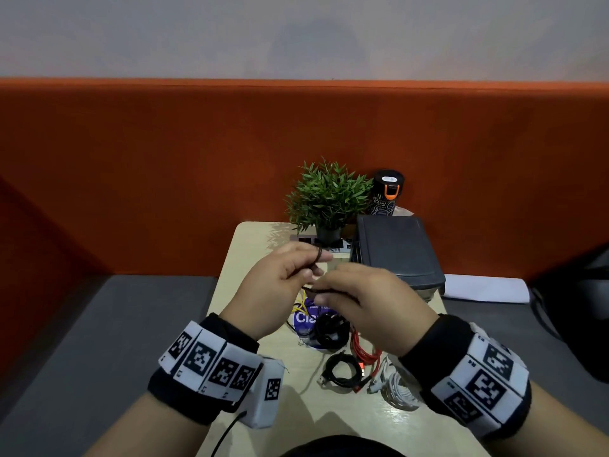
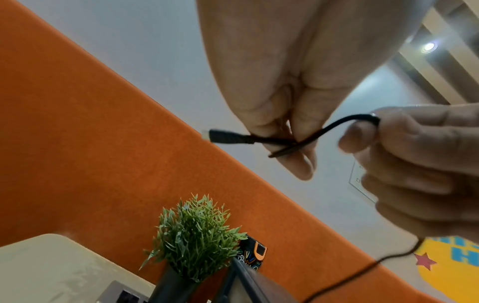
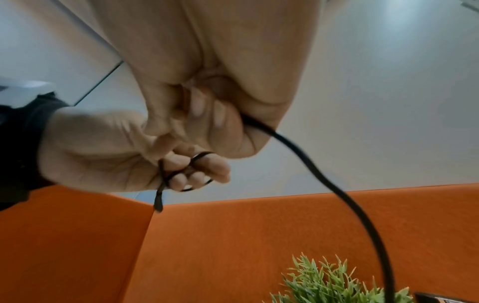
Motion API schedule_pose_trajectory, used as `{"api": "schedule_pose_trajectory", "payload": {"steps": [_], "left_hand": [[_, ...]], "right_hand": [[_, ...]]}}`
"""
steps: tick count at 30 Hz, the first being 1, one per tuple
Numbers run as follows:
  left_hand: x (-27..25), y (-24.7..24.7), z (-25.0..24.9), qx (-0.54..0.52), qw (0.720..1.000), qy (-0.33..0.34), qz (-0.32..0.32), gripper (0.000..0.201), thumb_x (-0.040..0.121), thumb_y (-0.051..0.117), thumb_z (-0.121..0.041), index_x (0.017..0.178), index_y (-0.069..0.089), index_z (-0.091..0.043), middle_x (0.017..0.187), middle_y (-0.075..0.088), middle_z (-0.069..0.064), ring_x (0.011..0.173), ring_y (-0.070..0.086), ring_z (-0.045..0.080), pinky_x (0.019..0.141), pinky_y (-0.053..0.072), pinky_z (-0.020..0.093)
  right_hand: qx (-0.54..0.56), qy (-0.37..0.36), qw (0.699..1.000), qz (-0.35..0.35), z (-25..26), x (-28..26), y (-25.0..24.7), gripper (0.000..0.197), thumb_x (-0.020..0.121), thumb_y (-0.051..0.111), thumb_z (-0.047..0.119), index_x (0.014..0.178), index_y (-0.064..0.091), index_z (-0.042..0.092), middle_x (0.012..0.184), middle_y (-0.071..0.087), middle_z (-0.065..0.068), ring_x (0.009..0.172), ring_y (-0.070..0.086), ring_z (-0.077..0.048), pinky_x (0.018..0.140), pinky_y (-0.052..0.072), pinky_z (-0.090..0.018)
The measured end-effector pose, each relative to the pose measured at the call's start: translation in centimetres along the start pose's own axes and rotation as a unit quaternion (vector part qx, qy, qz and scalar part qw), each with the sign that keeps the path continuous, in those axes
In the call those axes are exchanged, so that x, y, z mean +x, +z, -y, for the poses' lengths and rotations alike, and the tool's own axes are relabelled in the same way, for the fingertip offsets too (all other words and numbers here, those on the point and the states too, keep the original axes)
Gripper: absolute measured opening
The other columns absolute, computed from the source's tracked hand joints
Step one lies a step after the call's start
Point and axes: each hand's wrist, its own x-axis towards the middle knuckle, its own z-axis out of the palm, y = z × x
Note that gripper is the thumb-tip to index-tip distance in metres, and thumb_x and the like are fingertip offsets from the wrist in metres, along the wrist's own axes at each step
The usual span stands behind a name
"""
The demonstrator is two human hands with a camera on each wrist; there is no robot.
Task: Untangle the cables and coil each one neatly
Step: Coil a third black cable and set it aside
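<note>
Both hands are raised above the middle of the tabletop (image 1: pixel 244 255), working one thin black cable (image 2: pixel 324 131); the left hand (image 1: pixel 280 285) pinches it just behind the plug (image 2: pixel 223 136), with a small loop passed round a fingertip; the right hand (image 1: pixel 369 298) is curled round the cable a little further along, and the free length hangs down from it towards the tabletop.

Judgement on handling: the cable appears light, limp and thin; it will take a bend readily but may spring out of a tight coil, so each turn wants holding against the last; the plug is the stiff part and the sound place to anchor, as the left hand does.

On the near part of the tabletop lie a coiled black cable (image 1: pixel 342 374), a red cable (image 1: pixel 362 351), a white cable (image 1: pixel 400 389) and a yellow cable (image 1: pixel 300 306); a potted plant (image 1: pixel 326 196) stands at the far edge.
</note>
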Motion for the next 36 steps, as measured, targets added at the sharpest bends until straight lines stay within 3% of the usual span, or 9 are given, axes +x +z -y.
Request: {"api": "schedule_pose_trajectory", "payload": {"steps": [4,10,14,17,21,26,30,33,36], "left_hand": [[-0.6,0.3,0.2,-0.085,0.994,-0.047,0.05,0.024,0.09,0.044,-0.013,0.091,0.067,-0.019,0.075,0.058,-0.001,0.066,0.052,0.009,0.063,0.041,0.021],[-0.9,0.7,-1.1,-0.273,0.957,-0.067,0.069,0.029,0.099,0.037,-0.017,0.095,0.062,-0.003,0.063,0.057,0.007,0.058,0.047,0.017,0.057,0.037,0.022],[-0.8,0.9,-1.8,-0.365,0.925,-0.075,0.069,0.029,0.096,0.041,-0.022,0.094,0.062,-0.002,0.055,0.039,0.002,0.055,0.042,0.018,0.057,0.032,0.027],[-0.7,0.9,-2.1,-0.411,0.906,-0.077,0.065,0.032,0.093,0.041,-0.025,0.095,0.062,-0.001,0.057,0.035,0.001,0.055,0.042,0.017,0.053,0.033,0.022],[-0.5,1.0,-2.4,-0.444,0.894,-0.055,0.032,0.025,0.089,0.044,-0.021,0.093,0.061,-0.004,0.057,0.039,0.0,0.053,0.043,0.014,0.051,0.034,0.021],[-0.4,0.7,-2.4,-0.409,0.912,0.001,-0.034,0.018,0.098,0.036,-0.017,0.093,0.05,-0.006,0.078,0.068,0.007,0.068,0.064,0.019,0.063,0.051,0.024],[-0.2,0.5,-2.4,-0.292,0.954,0.041,-0.047,0.024,0.103,0.024,-0.008,0.095,0.046,-0.004,0.11,0.068,0.016,0.103,0.067,0.025,0.085,0.053,0.028],[-0.1,0.4,-1.7,-0.155,0.986,0.046,-0.038,0.023,0.102,0.027,-0.012,0.096,0.049,-0.013,0.117,0.066,0.007,0.109,0.064,0.016,0.094,0.05,0.033],[-0.1,0.4,-1.1,-0.039,0.998,0.036,-0.026,0.02,0.102,0.03,-0.017,0.094,0.046,-0.023,0.115,0.066,-0.001,0.107,0.063,0.005,0.095,0.05,0.033]], "right_hand": [[0.055,-0.008,0.994,-0.094,-1.0,0.4,-1.3,0.004,0.082,0.071,0.021,0.086,0.068,0.022,0.083,0.061,0.01,0.08,0.057,-0.005,0.071,0.048,-0.027],[0.14,-0.026,0.97,-0.199,-2.2,1.2,-1.9,0.017,0.084,0.067,0.009,0.094,0.074,0.021,0.087,0.059,0.007,0.085,0.057,-0.002,0.073,0.044,-0.014],[0.223,0.008,0.953,-0.203,-2.3,1.6,-0.7,0.018,0.088,0.061,0.017,0.097,0.072,0.029,0.085,0.062,0.006,0.081,0.058,-0.011,0.072,0.046,-0.018],[0.32,0.049,0.929,-0.177,-2.1,1.8,0.5,0.026,0.095,0.051,0.011,0.104,0.07,0.027,0.094,0.07,-0.008,0.089,0.063,-0.027,0.079,0.048,-0.021],[0.336,0.078,0.929,-0.134,-1.5,1.8,2.1,0.034,0.099,0.044,0.012,0.105,0.063,0.04,0.099,0.071,0.003,0.101,0.063,-0.01,0.086,0.049,-0.022],[0.172,0.107,0.979,0.02,-1.4,1.5,3.4,0.019,0.099,0.042,0.02,0.098,0.058,0.031,0.089,0.064,0.014,0.089,0.06,-0.009,0.085,0.048,-0.03],[0.048,0.083,0.992,0.084,-0.9,1.4,3.2,0.016,0.099,0.037,0.012,0.104,0.046,0.025,0.076,0.052,0.012,0.068,0.049,-0.009,0.063,0.038,-0.028],[-0.022,0.073,0.994,0.077,-1.1,1.4,2.4,0.041,0.099,0.039,0.011,0.136,0.044,0.027,0.109,0.057,0.002,0.095,0.054,-0.016,0.076,0.044,-0.025],[-0.063,0.067,0.994,0.062,-1.2,1.3,1.6,0.042,0.098,0.041,0.012,0.134,0.05,0.032,0.116,0.057,0.005,0.106,0.055,-0.013,0.083,0.042,-0.025]]}}
